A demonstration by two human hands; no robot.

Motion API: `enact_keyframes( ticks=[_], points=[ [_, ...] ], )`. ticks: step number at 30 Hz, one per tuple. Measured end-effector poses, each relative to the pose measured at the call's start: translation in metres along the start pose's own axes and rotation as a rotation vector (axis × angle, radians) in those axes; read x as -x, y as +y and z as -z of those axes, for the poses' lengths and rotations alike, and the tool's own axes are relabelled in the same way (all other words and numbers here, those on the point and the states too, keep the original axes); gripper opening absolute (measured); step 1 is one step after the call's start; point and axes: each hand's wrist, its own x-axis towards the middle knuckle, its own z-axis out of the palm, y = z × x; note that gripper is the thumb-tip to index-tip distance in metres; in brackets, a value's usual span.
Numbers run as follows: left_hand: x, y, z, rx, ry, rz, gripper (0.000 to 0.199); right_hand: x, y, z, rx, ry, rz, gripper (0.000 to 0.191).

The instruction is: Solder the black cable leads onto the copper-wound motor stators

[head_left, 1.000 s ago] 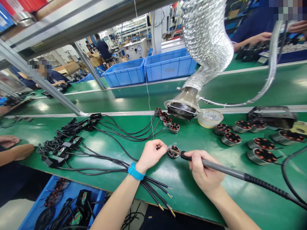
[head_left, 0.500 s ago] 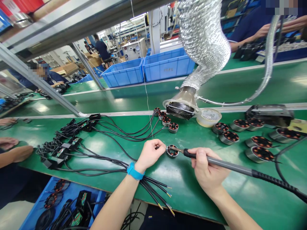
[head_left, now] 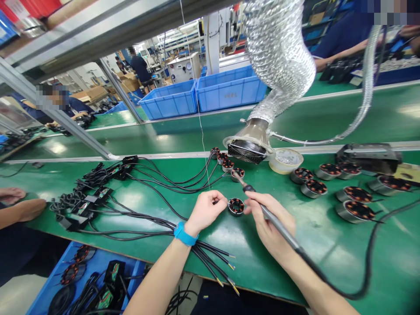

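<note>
The left hand (head_left: pixel 208 210) is closed in a pinch, thumb against forefinger, on what looks like a dark cable end (head_left: pixel 215 202), mostly hidden by the fingers. A thin wire (head_left: pixel 202 136) hangs down from above to the back of this hand. Just beside the pinch, on its right, a small round motor stator (head_left: pixel 236 206) with copper windings lies face up on the green table (head_left: pixel 256 267), between the two hands.

The right hand (head_left: pixel 271 218) is wrapped around the handle of a soldering iron (head_left: pixel 287 236), thumb and fingers closed on it. Its fingertips are near the stator's right edge; whether they touch it cannot be told. The iron's tip points away from the person, beyond the stator, and overlaps in view the nearest of four cabled stators (head_left: pixel 227 165); contact is unclear.

Beyond the right hand's grip hangs a fume extraction hood (head_left: pixel 247 146), with a pale round tub (head_left: pixel 286 160) beside it. Farther right stands a group of loose stators (head_left: pixel 354 211). To the left of the left hand lie black housings (head_left: pixel 85 208) with cables, and below its blue wristband (head_left: pixel 185 234) stripped cable ends (head_left: pixel 232 281) fan out. At far left, a co-worker's hand (head_left: pixel 31 210) rests at the table.
</note>
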Motion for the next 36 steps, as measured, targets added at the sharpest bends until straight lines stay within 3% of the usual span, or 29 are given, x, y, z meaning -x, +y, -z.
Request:
enact_keyframes(
  ticks=[6,13,18,24,30,36],
  points=[
    [0.002,0.004,0.0,0.032,-0.014,-0.025,0.013,-0.007,0.003,-0.013,0.057,-0.115,0.073,0.04],
    [0.004,0.007,0.002,0.087,-0.047,-0.019,0.023,-0.006,0.005,-0.021,0.038,-0.213,0.102,0.038],
    [0.007,0.013,0.009,0.083,-0.156,-0.007,0.032,-0.008,0.004,-0.022,0.053,-0.187,0.166,0.032],
    [0.008,0.012,0.014,0.141,-0.257,0.088,0.044,0.002,0.003,-0.017,0.089,-0.137,0.145,0.035],
    [0.009,0.009,0.006,0.214,-0.196,0.149,0.04,0.009,0.003,-0.019,0.085,-0.156,0.136,0.038],
    [0.009,0.008,0.002,0.18,-0.102,0.164,0.025,0.003,0.006,-0.011,0.063,-0.096,0.017,0.033]
  ],
)
